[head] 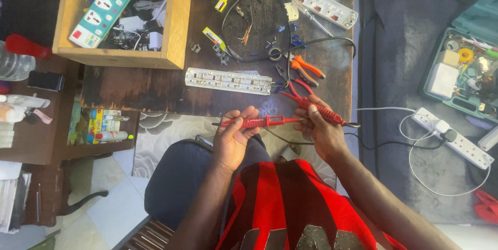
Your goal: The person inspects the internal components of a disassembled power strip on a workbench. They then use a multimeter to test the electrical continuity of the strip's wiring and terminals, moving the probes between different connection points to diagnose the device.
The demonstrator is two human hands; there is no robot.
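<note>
A: What is gripped by the left hand (233,138)?
B: A red probe (254,122), fingers closed round it, just below the opened power strip (228,80).
A: And the right hand (321,128)?
B: A second red probe (324,112) is clasped.

We see bare table (155,94) between the wooden box (174,26) and opened socket strip (228,80); pliers (306,68) and black cable (311,41) crowd the right side.

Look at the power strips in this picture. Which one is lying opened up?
The opened power strip on the table above the hands: cover off, metal contacts exposed. The others keep their covers.
</note>
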